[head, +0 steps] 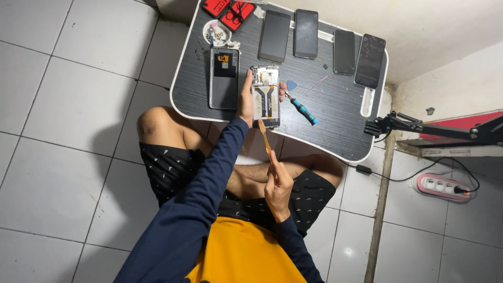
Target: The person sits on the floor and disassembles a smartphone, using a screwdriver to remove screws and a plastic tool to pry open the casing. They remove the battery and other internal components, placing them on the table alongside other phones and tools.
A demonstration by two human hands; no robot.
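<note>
Navy-sleeved left hand [245,99] laid along the left edge of an opened phone [265,97], fingers curled around its far side, gripping it flat on a small black table [335,112]. Right hand [277,184] lower down, above the lap, pinching the base of a thin orange ribbon strip [264,135] between fingers and thumb; strip rising upward, its tip touching or just over the bottom edge of the opened phone, hard to tell which.

Opened phone lying face down near the table's front middle, back cover off: pale metal frame, small circuit parts at the top, dark battery area crossed by two orange ribbon cables running lengthwise.

Just left of it, a removed back panel [224,77], dark, with a small orange patch near its top. Just right, a blue triangular pick [291,84], a thin red stick [314,87], and a screwdriver with a blue and black handle [303,109] lying at a slant.

At the table's far left, a small round white dish [217,33] holding tiny loose parts, too small to identify. Beside it, a red case [229,10] lying open, with dark tools inside.

Along the far edge, four dark phones [306,33] in a row, screens up, the rightmost cracked.

Off to the right, a black clamp arm [419,126], and a white and pink power strip [443,186] on the tiled floor [68,105].
</note>
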